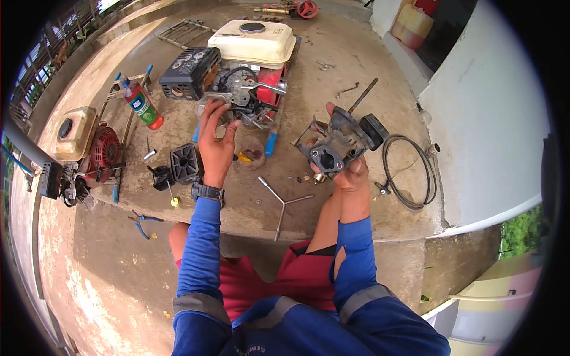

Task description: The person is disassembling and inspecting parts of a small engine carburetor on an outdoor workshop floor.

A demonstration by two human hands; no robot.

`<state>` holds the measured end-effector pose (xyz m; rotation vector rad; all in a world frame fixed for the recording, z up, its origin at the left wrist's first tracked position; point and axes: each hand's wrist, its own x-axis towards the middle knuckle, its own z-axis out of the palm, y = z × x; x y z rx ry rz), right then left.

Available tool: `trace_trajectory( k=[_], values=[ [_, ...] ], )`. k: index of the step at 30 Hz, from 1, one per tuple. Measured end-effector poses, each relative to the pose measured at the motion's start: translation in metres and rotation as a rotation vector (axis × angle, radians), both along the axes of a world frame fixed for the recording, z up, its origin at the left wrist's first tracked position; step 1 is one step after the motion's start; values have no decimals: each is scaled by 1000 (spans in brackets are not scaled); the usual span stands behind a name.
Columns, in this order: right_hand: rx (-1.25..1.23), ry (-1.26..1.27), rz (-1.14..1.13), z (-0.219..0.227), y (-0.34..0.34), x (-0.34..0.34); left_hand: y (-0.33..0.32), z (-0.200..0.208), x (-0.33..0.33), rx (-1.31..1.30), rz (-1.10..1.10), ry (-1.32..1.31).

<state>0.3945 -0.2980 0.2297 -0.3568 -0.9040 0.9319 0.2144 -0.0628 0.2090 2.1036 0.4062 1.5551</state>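
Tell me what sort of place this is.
Probably a small-engine repair spot, partly outdoors: a partly stripped engine with a cream fuel tank stands on the concrete, with a three-armed socket wrench and blue-handled pliers lying nearby.

The carburetor assembly [345, 141] is showing dark grey. The larger fuel tank [249, 47] is showing cream beneath a black cap [252, 26]. Blue sleeves [202, 249] are carrying grey bands [203, 304]; the shorts [306, 276] are showing maroon. The bottle [142, 105] is displaying red liquid and a green-and-blue label.
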Motion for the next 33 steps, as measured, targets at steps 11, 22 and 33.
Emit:
trace_trajectory(
  k=[11, 22, 33],
  values=[
    [-317, -14, 144, -11, 7, -77, -170, -21, -85, -1172, -890, -265],
    [-464, -504, -111, -20, 3, -110, -173, -27, -128, -1367, -753, -382],
    [-485, -545, -603, -34, -7, -152, -172, -15, -148, -1226, -699, -360]
  ],
)
